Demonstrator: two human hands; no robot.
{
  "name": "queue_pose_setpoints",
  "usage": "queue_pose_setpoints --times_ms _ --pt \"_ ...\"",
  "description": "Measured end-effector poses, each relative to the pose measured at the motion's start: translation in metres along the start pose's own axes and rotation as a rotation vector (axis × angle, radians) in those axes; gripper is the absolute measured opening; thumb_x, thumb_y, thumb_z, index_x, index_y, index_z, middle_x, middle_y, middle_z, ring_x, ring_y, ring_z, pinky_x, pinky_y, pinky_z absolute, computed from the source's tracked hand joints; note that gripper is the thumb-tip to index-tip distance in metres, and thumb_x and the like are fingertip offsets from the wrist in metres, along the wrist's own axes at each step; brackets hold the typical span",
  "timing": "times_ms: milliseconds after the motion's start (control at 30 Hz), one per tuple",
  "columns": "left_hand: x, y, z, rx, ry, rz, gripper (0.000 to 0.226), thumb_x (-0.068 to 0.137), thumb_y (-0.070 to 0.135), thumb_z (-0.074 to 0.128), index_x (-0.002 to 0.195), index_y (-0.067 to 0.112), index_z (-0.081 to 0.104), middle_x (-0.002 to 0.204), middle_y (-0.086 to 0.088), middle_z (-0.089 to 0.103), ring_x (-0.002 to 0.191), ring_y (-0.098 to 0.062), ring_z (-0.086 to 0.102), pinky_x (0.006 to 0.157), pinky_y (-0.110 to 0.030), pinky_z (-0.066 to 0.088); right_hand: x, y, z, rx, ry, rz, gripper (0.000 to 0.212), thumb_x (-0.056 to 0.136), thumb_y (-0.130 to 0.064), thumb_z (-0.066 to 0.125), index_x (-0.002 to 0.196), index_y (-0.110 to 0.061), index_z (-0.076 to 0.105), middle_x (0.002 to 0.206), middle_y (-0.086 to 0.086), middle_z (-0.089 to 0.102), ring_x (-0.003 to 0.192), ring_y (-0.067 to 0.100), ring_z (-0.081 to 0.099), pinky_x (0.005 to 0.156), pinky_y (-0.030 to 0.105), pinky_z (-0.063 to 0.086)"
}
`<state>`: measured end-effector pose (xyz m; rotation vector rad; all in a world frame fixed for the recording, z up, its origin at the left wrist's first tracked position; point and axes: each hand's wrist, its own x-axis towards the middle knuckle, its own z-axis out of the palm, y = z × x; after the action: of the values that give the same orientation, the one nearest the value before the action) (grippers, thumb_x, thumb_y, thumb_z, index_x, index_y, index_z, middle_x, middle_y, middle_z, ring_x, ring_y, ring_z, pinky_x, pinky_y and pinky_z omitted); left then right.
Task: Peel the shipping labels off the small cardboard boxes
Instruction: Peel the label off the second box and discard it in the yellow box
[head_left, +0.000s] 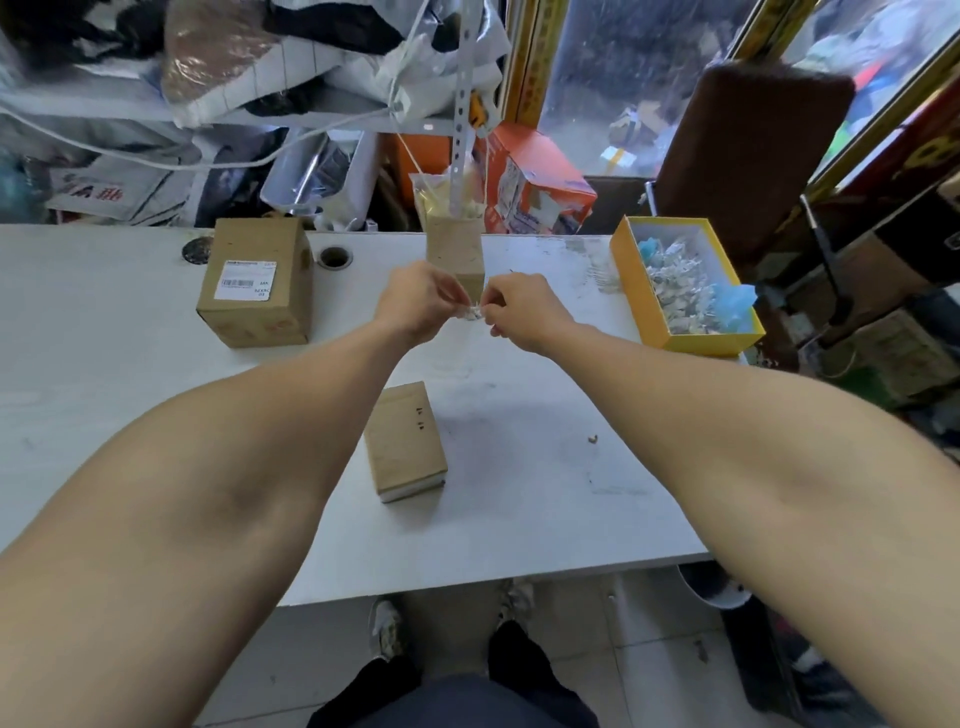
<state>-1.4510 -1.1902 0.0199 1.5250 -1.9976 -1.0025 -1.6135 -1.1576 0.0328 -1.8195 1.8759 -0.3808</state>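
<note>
Leftmost on the white table (130, 415), a cardboard box (257, 283) with its shipping label (244, 280) still stuck on, untouched. Nearer the middle, a smaller bare box (405, 441) lying flat, no label showing. Above it, left hand (418, 304) and right hand (519, 312) meeting, each grip pinching a crumpled scrap of peeled label (472, 312), held in front of a tall bare box (457, 254). Farthest right, a yellow tray (631, 291) heaped with paper scraps. Likely trouble: sticky scrap clinging to fingertips instead of dropping in the tray, or tearing into bits that scatter.
</note>
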Motion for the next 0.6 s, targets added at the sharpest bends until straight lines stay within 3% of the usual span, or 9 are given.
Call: queue_pose_setpoints --times_ms 133,300,500,600 --pt "0.013 0.028 0.015 0.024 -0.013 -0.004 0.01 0.076 0.025 0.082 0.08 0.018 0.077 0.075 0.005 0.071 0.072 -0.01 0.066 0.066 -0.03 0.054 0.01 0.025 -0.02 0.014 0.016 0.0 0.011 0.093 -0.009 0.056 0.091 -0.012 0.066 0.089 0.003 0.066 0.069 0.005 0.068 0.069 0.04 0.061" --pt "0.039 0.072 0.049 0.049 -0.035 0.034 0.013 0.071 0.024 0.085 0.071 0.019 0.073 0.067 0.014 0.062 0.064 -0.003 0.055 0.054 -0.021 0.037 0.023 0.066 -0.061 0.067 0.016 -0.011 0.013 0.084 -0.007 0.065 0.092 -0.016 0.069 0.087 0.001 0.069 0.083 0.017 0.067 0.072 0.04 0.061" --pt "0.067 0.109 0.084 0.056 -0.032 0.031 0.012 0.072 0.015 0.081 0.079 0.015 0.071 0.073 0.005 0.073 0.074 -0.008 0.069 0.065 -0.03 0.056 0.033 0.103 -0.094 0.078 0.026 -0.031 0.011 0.084 -0.008 0.068 0.084 -0.018 0.067 0.085 0.002 0.067 0.082 0.018 0.066 0.075 0.037 0.06" --pt "0.08 0.122 0.095 0.046 -0.066 0.041 0.018 0.074 0.014 0.083 0.087 0.013 0.071 0.08 0.001 0.074 0.074 -0.009 0.07 0.065 -0.031 0.057 0.037 0.124 -0.103 0.006 0.082 0.009 0.01 0.089 -0.009 0.062 0.089 -0.017 0.067 0.089 0.0 0.066 0.085 0.018 0.064 0.076 0.034 0.058"
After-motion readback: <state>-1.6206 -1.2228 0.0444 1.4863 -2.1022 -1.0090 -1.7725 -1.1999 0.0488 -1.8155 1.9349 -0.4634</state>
